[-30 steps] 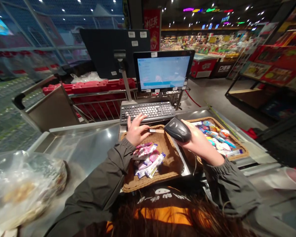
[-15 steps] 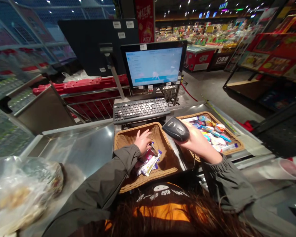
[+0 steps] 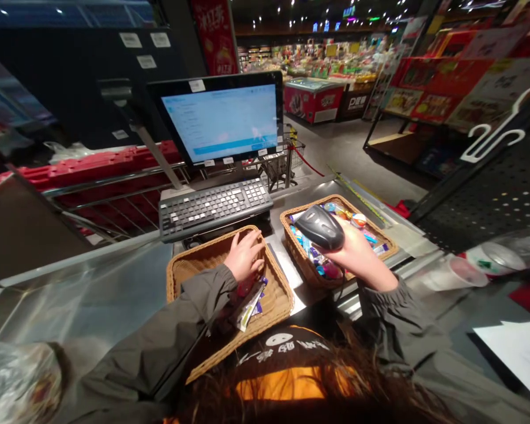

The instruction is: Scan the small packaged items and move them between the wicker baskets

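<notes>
My right hand (image 3: 351,250) is wrapped round a black barcode scanner (image 3: 321,227), holding it above the right wicker basket (image 3: 298,259). Small colourful packaged items (image 3: 331,270) fill that basket. My left hand (image 3: 246,256) is over the left wicker basket (image 3: 176,277), close to its back right rim. Its fingers are stretched and slightly bent, with nothing visible in them. Below it, a few slim sachets (image 3: 251,309) and a dark red packet (image 3: 246,287) lie in the basket, partly hidden by my sleeve.
Behind the baskets are a keyboard (image 3: 216,206) and a lit monitor (image 3: 225,121). A plastic-wrapped bundle (image 3: 20,383) lies on the metal counter (image 3: 106,294) at left. To the right are a plastic cup (image 3: 457,274), white paper (image 3: 516,353) and white hooks (image 3: 494,141).
The view has turned right, so the counter things appear further left. My left hand has shifted towards the left basket's right rim. The scanner now covers part of the right basket.
</notes>
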### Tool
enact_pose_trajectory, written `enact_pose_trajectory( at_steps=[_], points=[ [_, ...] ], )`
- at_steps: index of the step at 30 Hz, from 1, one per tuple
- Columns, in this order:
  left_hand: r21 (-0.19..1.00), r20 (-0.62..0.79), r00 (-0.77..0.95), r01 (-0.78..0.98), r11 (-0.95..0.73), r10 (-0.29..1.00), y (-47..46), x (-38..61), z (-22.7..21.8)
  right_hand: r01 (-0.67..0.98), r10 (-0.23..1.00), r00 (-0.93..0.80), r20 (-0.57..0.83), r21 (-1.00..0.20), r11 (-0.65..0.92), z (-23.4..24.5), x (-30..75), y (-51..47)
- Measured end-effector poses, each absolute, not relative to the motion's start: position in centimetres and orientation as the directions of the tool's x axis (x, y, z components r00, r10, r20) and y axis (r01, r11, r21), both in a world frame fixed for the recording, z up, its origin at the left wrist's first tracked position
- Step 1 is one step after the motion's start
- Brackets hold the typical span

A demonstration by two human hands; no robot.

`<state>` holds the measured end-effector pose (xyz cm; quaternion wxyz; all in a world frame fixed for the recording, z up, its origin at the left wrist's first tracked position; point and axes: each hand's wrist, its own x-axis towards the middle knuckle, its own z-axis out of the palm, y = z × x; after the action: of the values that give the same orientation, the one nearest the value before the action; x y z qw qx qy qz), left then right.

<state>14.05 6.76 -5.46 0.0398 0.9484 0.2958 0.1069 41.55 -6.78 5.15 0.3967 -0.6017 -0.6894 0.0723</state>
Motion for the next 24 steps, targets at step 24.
enact_pose_trajectory(
  at_steps=[24],
  points=[
    [0.153, 0.02, 0.929, 0.362, -0.92, 0.369, 6.1, 40.3, -5.1, 0.777, 0.808, 0.311, 0.5, -0.623, 0.087, 5.3, 52.2, -8.6]
  ],
)
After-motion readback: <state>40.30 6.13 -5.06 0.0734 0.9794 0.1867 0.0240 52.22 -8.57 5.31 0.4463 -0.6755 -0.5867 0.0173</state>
